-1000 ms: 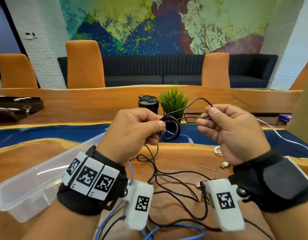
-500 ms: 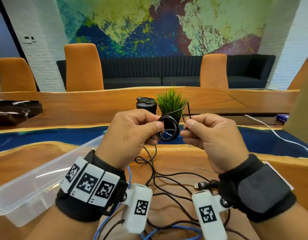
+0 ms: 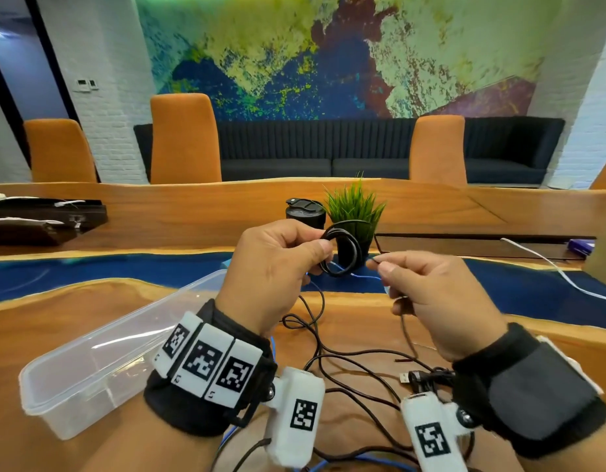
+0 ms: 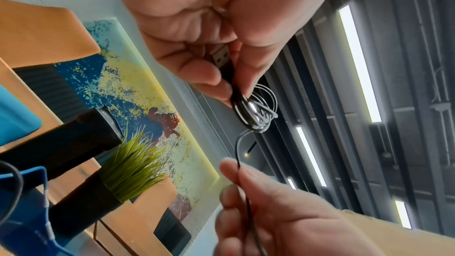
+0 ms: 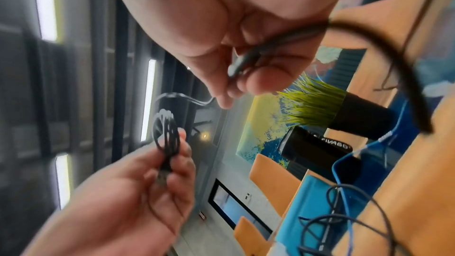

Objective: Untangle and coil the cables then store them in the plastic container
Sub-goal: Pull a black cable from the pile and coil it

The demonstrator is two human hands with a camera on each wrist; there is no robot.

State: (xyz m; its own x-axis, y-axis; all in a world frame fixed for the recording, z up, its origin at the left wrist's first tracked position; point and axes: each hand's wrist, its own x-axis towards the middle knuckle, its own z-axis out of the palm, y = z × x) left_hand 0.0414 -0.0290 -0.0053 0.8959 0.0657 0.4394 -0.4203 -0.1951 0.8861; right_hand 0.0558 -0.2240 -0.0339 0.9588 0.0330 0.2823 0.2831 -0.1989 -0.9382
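Note:
My left hand (image 3: 320, 245) pinches a small coil of black cable (image 3: 342, 253) between thumb and fingers, held up above the table. In the left wrist view the coil (image 4: 256, 110) hangs below the fingers, and the cable's USB plug (image 4: 220, 57) lies tucked in my palm. Just right of the coil, my right hand (image 3: 379, 265) pinches the cable's free run, which drops to a tangle of black cables (image 3: 345, 362) on the table. A blue cable (image 3: 362, 466) lies under the tangle. The clear plastic container (image 3: 83, 396) stands at the left with nothing visible in it.
A potted grass plant (image 3: 354, 212) and a black cup (image 3: 306, 212) stand just behind my hands. A white cable (image 3: 550, 264) runs across the blue strip at the right. A loose USB plug (image 3: 405, 377) lies near my right wrist. Dark cases (image 3: 39, 219) sit far left.
My right hand has swung left and down from beside the coil, bringing the cable round it. The left hand has kept its hold on the coil.

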